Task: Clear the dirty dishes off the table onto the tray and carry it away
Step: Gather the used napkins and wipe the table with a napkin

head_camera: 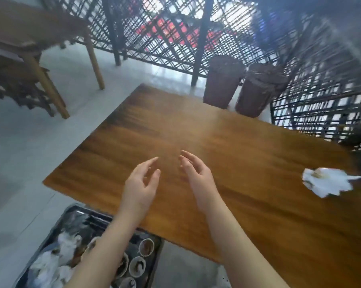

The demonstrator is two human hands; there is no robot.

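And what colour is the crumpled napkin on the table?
The napkin is white, brown-stained; head view.

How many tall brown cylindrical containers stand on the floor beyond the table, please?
2: the left container behind the table, the right container beside it, by the lattice screen. No others show.

— What do you have around you?
— Pale grey floor (19, 142), and ahead of you a dark lattice screen (175, 34) with daylight and red showing through.
— Furniture?
— Your wooden table (206, 129), two brown drums (223, 88) beside the screen, and wooden furniture (30, 59) far left.
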